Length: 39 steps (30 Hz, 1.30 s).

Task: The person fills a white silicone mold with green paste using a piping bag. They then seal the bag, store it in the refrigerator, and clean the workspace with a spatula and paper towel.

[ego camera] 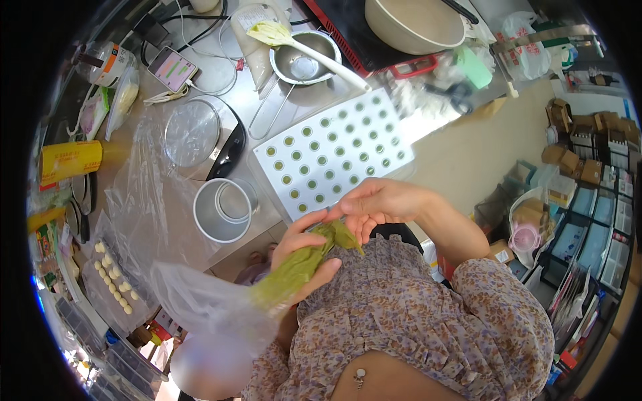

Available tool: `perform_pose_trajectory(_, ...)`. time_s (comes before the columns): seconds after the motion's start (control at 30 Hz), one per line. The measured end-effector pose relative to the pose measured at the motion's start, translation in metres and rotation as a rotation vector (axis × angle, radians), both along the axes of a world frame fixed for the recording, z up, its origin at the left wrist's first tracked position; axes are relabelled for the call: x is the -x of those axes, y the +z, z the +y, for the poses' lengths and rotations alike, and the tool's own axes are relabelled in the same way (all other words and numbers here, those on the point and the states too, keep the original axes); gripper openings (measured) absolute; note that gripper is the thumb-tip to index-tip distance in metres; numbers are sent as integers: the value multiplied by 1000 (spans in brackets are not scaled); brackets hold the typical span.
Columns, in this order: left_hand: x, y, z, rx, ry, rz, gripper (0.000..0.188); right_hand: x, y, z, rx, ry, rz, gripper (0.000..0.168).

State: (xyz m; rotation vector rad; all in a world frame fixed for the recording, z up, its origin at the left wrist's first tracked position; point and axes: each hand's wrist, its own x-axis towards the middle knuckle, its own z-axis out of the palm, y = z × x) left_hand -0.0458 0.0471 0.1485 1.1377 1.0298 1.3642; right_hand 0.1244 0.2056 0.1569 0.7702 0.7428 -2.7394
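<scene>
A clear plastic piping bag with green paste inside is held around its filled part by my left hand. My right hand is at the bag's upper end, thumb and fingertips pinched close together near my left fingertips; whether they grip the bag's tip is not clear. Just beyond both hands lies a white mold tray with rows of round cavities holding green filling. The bag's loose, empty end hangs toward the lower left. A round aluminum cake tin stands left of the tray.
Behind the tray, a white spatula smeared with green rests across a metal sieve. A kitchen scale, a phone and plastic film lie to the left. A large pot stands on a black cooktop. Small pale dough balls lie lower left.
</scene>
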Motion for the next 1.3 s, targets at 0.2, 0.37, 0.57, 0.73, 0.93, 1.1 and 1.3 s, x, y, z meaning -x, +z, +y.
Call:
perform_pose_trajectory(0.2,-71,4,40,31,132,6,50,-43,-4,14,64,-130,24,28)
perform_pose_trajectory(0.37,-129,-17,59,193,294,-305,59,-103,-22,62,-572,-133,-125,18)
perform_pose_trajectory(0.57,-183,-5,95,221,577,-320,56,-121,-74,156,-2079,-461,-256,19)
perform_pose_trajectory(0.73,-209,5,113,258,755,-168,43,-106,-102,168,-2021,-185,-325,14)
perform_pose_trajectory(0.93,-219,-3,141,371,788,-40,38,-138,-107,187,-1263,-479,-104,10)
perform_pose_trajectory(1.1,-221,-34,177,326,749,70,36,-166,-84,191,-729,-489,138,5)
perform_pose_trajectory(1.3,-230,-36,225,361,586,136,33,-177,-78,189,-400,-556,289,9)
